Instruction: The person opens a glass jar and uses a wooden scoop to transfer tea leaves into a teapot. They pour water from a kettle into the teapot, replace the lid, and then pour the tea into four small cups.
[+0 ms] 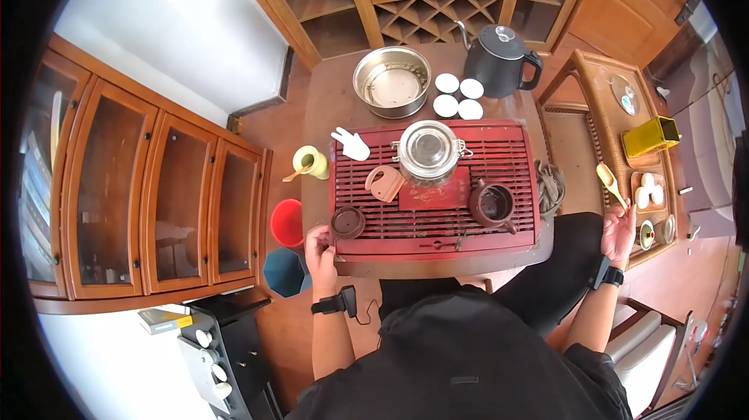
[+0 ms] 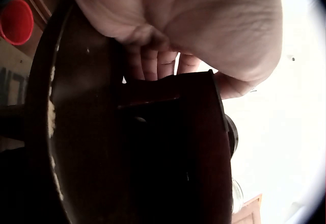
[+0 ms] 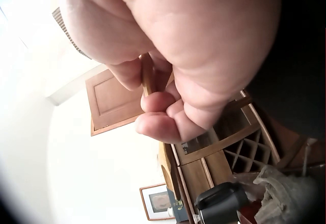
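Head view: right hand (image 1: pixel 619 234) pinches wooden scoop (image 1: pixel 611 184) near side shelf (image 1: pixel 602 120), right of desk (image 1: pixel 329 96). Left hand (image 1: pixel 321 255) at red tray (image 1: pixel 374 247), near left corner; cannot tell if gripping.

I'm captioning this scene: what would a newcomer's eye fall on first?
The broad red slatted tray on the table likely draws the eye first, with a clasped glass jar towards its far edge and a dark teapot at its right. Behind it stands a big black kettle. Far right, the right hand holds a pale wooden scoop.
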`<state>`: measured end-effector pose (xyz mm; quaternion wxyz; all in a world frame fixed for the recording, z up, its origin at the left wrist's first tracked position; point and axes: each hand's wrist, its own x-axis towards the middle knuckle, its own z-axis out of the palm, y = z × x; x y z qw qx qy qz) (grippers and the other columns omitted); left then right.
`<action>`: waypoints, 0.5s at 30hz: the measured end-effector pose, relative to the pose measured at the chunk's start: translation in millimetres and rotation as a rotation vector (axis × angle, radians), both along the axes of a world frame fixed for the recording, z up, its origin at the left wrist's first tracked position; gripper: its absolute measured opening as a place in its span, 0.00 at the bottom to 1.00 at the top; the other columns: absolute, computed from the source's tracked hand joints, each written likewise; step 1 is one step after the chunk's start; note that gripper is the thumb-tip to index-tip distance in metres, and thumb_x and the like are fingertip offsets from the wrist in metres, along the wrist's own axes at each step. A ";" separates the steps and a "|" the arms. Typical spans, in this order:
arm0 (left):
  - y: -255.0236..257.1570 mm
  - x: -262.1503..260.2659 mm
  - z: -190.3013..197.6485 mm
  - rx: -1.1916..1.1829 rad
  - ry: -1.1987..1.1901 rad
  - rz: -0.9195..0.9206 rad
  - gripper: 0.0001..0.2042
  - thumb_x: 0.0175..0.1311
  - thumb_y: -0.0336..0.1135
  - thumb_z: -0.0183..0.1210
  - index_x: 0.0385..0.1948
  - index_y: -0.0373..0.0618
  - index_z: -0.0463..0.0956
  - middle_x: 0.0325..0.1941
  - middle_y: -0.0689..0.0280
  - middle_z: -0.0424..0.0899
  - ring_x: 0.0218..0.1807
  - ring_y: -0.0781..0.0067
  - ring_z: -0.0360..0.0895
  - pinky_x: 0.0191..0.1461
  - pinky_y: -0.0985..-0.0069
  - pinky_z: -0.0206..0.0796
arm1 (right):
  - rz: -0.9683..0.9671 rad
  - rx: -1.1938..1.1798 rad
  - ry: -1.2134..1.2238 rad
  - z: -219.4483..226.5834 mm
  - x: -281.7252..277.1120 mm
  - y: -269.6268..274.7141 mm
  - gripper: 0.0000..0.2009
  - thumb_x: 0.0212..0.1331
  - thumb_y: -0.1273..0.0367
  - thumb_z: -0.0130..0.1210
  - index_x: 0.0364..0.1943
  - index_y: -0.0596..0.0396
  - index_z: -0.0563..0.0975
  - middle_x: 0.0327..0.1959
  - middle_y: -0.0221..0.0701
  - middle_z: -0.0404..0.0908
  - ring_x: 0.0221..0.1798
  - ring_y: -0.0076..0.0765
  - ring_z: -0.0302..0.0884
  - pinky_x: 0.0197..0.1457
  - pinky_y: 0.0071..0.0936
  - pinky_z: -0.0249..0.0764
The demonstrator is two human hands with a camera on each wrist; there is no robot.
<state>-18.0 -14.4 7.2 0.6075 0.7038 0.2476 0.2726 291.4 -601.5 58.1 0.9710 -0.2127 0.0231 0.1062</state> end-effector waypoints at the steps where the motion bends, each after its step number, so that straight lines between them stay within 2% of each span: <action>1: -0.1 -0.3 2.6 -0.001 0.008 -0.014 0.22 0.54 0.17 0.47 0.54 0.38 0.72 0.50 0.66 0.73 0.47 0.76 0.71 0.55 0.78 0.66 | -0.006 -0.002 -0.009 -0.1 -1.0 0.7 0.15 0.79 0.62 0.48 0.53 0.61 0.76 0.38 0.31 0.72 0.42 0.28 0.68 0.44 0.24 0.71; 6: 1.7 -1.8 5.6 -0.034 0.005 -0.052 0.23 0.55 0.18 0.49 0.56 0.38 0.71 0.52 0.65 0.73 0.47 0.77 0.72 0.55 0.78 0.66 | -0.044 -0.066 -0.045 -1.6 -1.4 3.8 0.15 0.79 0.62 0.48 0.53 0.61 0.76 0.39 0.33 0.75 0.42 0.28 0.69 0.43 0.24 0.72; 15: 4.8 -3.7 4.5 0.010 -0.023 -0.087 0.20 0.61 0.20 0.54 0.57 0.36 0.71 0.54 0.64 0.72 0.46 0.77 0.73 0.56 0.76 0.68 | -0.048 -0.082 -0.036 3.2 0.9 11.6 0.15 0.79 0.62 0.48 0.53 0.61 0.76 0.38 0.31 0.72 0.42 0.27 0.68 0.43 0.23 0.71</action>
